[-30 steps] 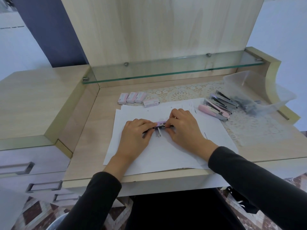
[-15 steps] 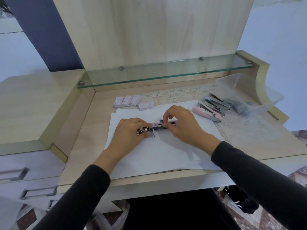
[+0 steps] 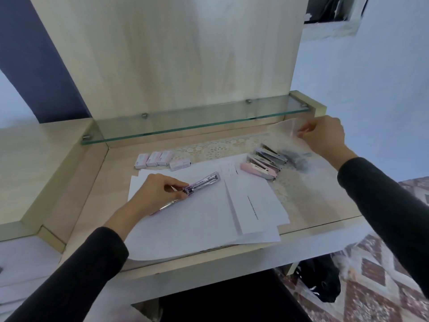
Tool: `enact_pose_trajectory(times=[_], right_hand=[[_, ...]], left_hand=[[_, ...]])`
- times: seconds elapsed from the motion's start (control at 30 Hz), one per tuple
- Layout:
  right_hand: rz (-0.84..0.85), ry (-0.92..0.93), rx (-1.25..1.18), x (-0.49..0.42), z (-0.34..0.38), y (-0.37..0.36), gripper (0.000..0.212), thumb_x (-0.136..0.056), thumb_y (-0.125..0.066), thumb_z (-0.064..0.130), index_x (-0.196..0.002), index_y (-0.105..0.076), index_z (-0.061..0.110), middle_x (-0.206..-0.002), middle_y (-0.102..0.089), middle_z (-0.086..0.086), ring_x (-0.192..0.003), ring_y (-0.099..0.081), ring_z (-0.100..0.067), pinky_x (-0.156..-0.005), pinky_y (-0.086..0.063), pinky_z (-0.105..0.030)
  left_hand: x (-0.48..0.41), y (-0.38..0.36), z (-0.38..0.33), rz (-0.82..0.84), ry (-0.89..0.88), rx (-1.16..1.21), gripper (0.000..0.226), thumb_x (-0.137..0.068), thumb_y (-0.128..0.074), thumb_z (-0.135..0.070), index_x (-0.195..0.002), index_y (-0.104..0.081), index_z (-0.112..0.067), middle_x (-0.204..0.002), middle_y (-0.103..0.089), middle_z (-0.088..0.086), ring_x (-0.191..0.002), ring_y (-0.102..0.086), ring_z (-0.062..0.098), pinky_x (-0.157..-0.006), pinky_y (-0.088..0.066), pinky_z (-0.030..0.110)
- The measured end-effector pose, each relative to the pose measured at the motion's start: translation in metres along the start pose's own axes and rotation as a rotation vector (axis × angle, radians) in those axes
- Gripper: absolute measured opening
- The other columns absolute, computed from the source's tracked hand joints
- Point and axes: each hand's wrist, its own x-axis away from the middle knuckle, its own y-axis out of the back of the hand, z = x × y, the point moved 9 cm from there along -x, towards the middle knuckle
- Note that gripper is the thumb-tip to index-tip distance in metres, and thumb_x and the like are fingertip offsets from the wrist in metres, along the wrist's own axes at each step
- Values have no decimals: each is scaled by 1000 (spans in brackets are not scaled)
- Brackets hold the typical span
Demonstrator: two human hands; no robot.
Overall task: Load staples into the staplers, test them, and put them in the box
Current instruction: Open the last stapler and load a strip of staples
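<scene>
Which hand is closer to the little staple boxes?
Left. The left hand grips a stapler just before the staple boxes; the right hand holds the clear box, far right.

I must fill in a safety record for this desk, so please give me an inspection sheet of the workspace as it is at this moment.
Surface: wooden desk, white paper sheets spread on it, lace mat behind.
Job's things: open stapler over the sheets; row of staplers at right; four staple boxes; clear box, blurred.
Clutter: nothing seen.
Grippers: left hand holds the open stapler; right hand grips the clear box rim.
Cables: nothing seen.
Surroundings: glass shelf above; black bag on the floor.
</scene>
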Motion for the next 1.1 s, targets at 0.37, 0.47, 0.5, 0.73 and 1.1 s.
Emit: enact_pose_trajectory(times=[0.37,0.47,0.5,0.73,1.1], right_hand=[[68,41,25,4,12,-14,11,-83,-64,17,-89,-70,10,-81,-62,-3,-66,-51,-16,-67,-39,-24],[107,188,-3,16,46,-28,11,-82,-65,20,-88,-71,13,-83,-64,-1,-72,-52,-12,-56,-36,-19],[148,229,-20,23,58,-36,11,-82,-65,21,-89,-71,14,-81,-63,-1,-70,-52,-12,-55,-35,-17],[529,462,-153,83,135,-104,17,-79,-69,24,-95,-70,19,-80,-62,6,-65,-50,-2,-69,-43,-20],[853,473,-235,110,151,-163,6,-75,-71,21,-77,-75,16,-71,-67,8,-54,-52,7,-51,-38,-3]], left_hand=[[2,1,1,68,-32,-32,25,-78,-71,-10,-102,-70,-17,-78,-63,-14,-56,-54,-9,-57,-38,3],[5,0,-3,99,-51,-34,26,-78,-71,-10,-98,-69,-27,-81,-65,-11,-54,-53,-5,-56,-39,4],[6,0,-4,108,-57,-34,26,-78,-71,-13,-97,-68,-30,-83,-67,-10,-56,-54,-2,-56,-40,5],[8,2,3,167,-50,-53,26,-77,-73,-20,-100,-70,-31,-93,-70,-6,-81,-63,16,-78,-53,29],[-9,12,9,227,-56,-87,15,-79,-70,-28,-90,-70,-38,-91,-67,-19,-79,-61,2,-77,-50,21]])
